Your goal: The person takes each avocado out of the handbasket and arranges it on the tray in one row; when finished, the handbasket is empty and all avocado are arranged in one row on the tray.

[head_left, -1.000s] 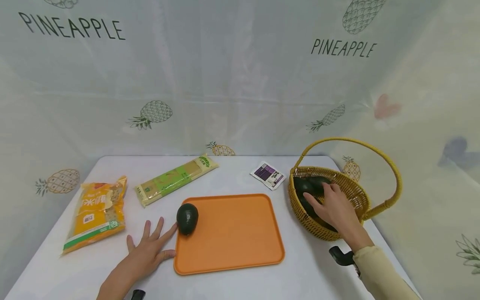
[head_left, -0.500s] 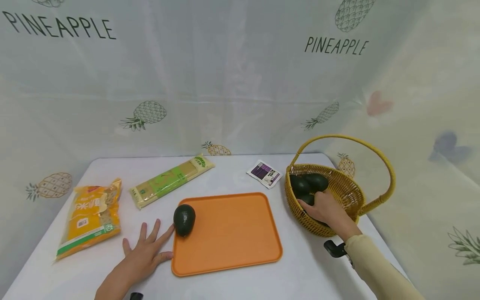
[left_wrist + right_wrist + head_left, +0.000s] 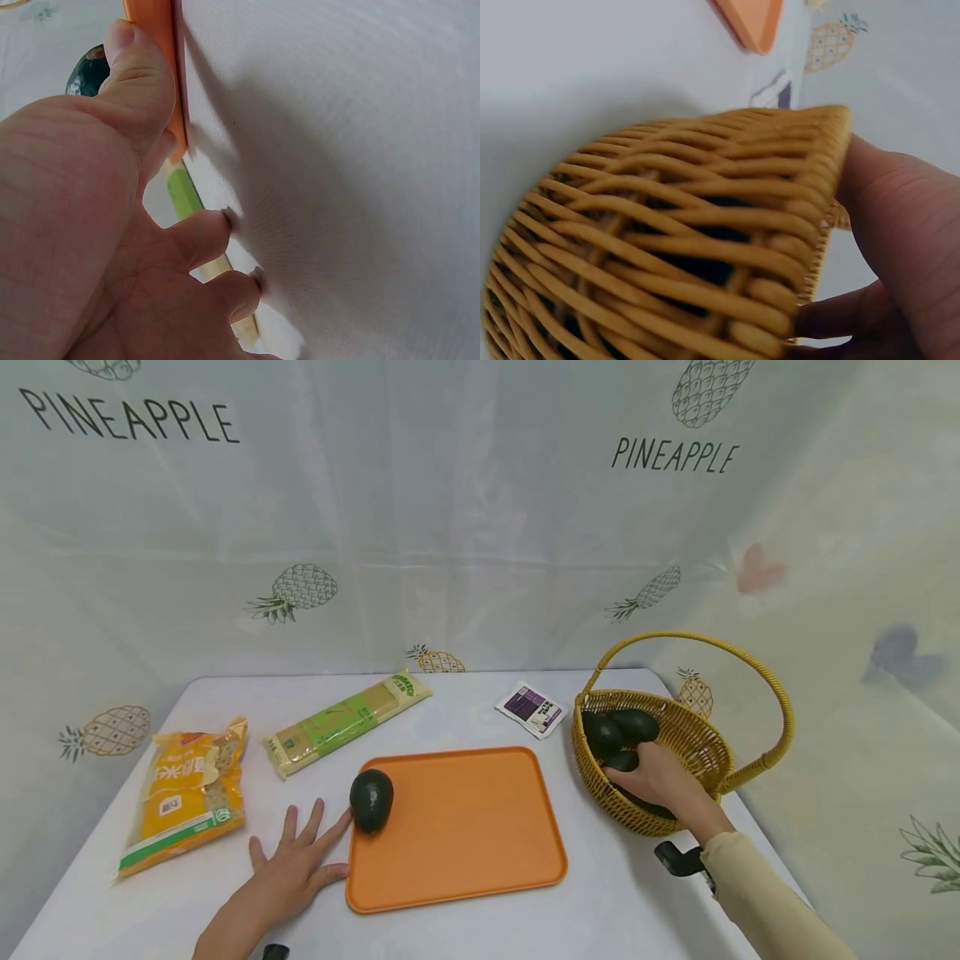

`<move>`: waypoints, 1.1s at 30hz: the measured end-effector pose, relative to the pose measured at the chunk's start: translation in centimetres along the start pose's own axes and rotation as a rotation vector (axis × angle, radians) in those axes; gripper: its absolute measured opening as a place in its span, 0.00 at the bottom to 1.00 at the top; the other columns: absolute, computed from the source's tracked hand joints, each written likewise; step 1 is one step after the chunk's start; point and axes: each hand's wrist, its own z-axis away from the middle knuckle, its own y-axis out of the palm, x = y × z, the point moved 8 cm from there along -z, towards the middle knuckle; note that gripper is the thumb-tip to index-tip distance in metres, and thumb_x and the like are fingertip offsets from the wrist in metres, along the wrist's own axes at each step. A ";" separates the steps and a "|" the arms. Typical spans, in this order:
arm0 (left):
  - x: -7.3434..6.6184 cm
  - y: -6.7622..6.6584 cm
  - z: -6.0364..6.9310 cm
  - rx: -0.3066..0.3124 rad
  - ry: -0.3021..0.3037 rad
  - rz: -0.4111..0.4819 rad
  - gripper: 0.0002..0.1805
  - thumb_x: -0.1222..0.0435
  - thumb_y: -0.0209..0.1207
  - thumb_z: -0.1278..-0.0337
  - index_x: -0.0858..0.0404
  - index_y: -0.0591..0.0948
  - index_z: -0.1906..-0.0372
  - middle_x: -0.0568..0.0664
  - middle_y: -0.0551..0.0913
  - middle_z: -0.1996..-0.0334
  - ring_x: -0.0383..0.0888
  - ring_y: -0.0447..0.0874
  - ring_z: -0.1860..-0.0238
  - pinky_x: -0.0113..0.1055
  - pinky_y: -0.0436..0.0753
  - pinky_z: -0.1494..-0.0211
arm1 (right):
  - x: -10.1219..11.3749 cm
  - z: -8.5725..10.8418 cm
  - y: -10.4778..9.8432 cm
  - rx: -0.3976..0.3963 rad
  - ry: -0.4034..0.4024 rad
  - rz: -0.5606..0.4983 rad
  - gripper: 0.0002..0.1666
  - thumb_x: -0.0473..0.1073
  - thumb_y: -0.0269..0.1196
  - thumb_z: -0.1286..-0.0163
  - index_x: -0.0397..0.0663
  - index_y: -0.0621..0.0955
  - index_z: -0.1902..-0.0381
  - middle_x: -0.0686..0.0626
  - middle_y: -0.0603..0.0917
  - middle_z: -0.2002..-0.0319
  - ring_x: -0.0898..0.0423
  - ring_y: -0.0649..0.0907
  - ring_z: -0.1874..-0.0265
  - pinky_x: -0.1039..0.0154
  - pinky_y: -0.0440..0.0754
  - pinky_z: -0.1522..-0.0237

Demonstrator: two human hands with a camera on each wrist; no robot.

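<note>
An orange tray (image 3: 457, 831) lies mid-table with one dark green avocado (image 3: 371, 801) at its left edge. My left hand (image 3: 288, 870) is spread beside that edge, its thumb and index finger touching the rim; the left wrist view shows the thumb (image 3: 142, 79) against the tray. On the right, my right hand (image 3: 670, 781) reaches into a yellow wicker basket (image 3: 622, 814), thumb and fingers round an avocado (image 3: 621, 761). Other avocados (image 3: 634, 725) lie behind it. The basket's woven wall (image 3: 667, 240) hides the fingertips in the right wrist view.
A yellow-orange food bag (image 3: 183, 802) lies at the left, a long green-and-beige packet (image 3: 348, 722) behind the tray. Near the basket is a small purple-and-white sachet (image 3: 532, 709). The basket's tall handle (image 3: 776, 693) arches over its right side; a patterned curtain hangs behind.
My right hand has lowered into the basket, and its fingers have closed from a looser pose round an avocado. My left hand has kept its place by the tray.
</note>
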 end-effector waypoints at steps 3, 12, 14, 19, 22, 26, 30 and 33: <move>0.0 0.0 0.0 0.001 -0.001 0.000 0.51 0.36 0.65 0.39 0.50 0.63 0.15 0.72 0.42 0.14 0.85 0.24 0.19 0.89 0.16 0.36 | 0.1 0.1 -0.4 -0.009 -0.002 0.012 0.38 0.63 0.72 0.33 0.29 0.79 0.55 0.44 0.77 0.70 0.50 0.78 0.69 0.62 0.73 0.71; 0.0 -0.1 0.0 0.003 -0.009 0.002 0.51 0.35 0.65 0.39 0.50 0.64 0.15 0.72 0.42 0.14 0.84 0.24 0.19 0.89 0.17 0.35 | 0.9 0.1 -1.9 -0.123 -0.070 0.091 0.50 0.63 0.73 0.36 0.16 0.77 0.45 0.23 0.80 0.48 0.42 0.81 0.61 0.50 0.85 0.61; -0.1 -0.1 0.0 0.007 -0.011 0.005 0.51 0.35 0.65 0.39 0.50 0.64 0.15 0.71 0.42 0.14 0.84 0.24 0.19 0.89 0.17 0.35 | 1.0 0.2 -2.3 -0.150 -0.072 0.084 0.52 0.63 0.73 0.35 0.15 0.75 0.41 0.19 0.78 0.42 0.36 0.83 0.56 0.44 0.88 0.55; 0.0 -0.1 -0.1 0.007 -0.015 0.001 0.51 0.35 0.65 0.39 0.49 0.63 0.15 0.71 0.42 0.14 0.84 0.24 0.18 0.89 0.17 0.35 | 1.5 0.4 -3.4 -0.212 -0.103 0.058 0.57 0.64 0.73 0.35 0.16 0.72 0.33 0.16 0.71 0.32 0.24 0.80 0.40 0.30 0.83 0.40; -0.1 -0.1 -0.1 0.004 -0.011 0.002 0.51 0.35 0.65 0.38 0.49 0.64 0.15 0.71 0.42 0.14 0.84 0.24 0.18 0.89 0.17 0.35 | 1.7 0.6 -4.1 -0.240 -0.113 0.051 0.58 0.65 0.73 0.35 0.17 0.71 0.31 0.17 0.70 0.30 0.21 0.77 0.36 0.27 0.80 0.37; -0.1 -0.1 -0.1 -0.002 0.003 0.002 0.50 0.35 0.65 0.39 0.49 0.64 0.16 0.71 0.43 0.14 0.84 0.25 0.18 0.90 0.18 0.35 | 1.9 1.0 -4.9 -0.296 -0.131 0.030 0.59 0.65 0.74 0.36 0.21 0.70 0.28 0.19 0.69 0.28 0.21 0.74 0.33 0.25 0.77 0.35; -0.1 0.0 -0.1 -0.006 0.007 0.001 0.50 0.36 0.65 0.39 0.50 0.65 0.16 0.72 0.43 0.14 0.84 0.25 0.18 0.90 0.19 0.35 | 2.8 1.6 -5.5 -0.373 -0.217 -0.014 0.57 0.62 0.75 0.36 0.26 0.69 0.25 0.24 0.70 0.27 0.24 0.76 0.34 0.25 0.78 0.36; 0.0 0.0 -0.1 -0.003 0.003 0.004 0.50 0.36 0.65 0.38 0.49 0.64 0.16 0.72 0.42 0.14 0.84 0.25 0.18 0.90 0.18 0.35 | 3.6 2.0 -5.7 -0.434 -0.294 -0.030 0.55 0.59 0.76 0.37 0.29 0.70 0.25 0.28 0.72 0.29 0.27 0.79 0.38 0.27 0.82 0.41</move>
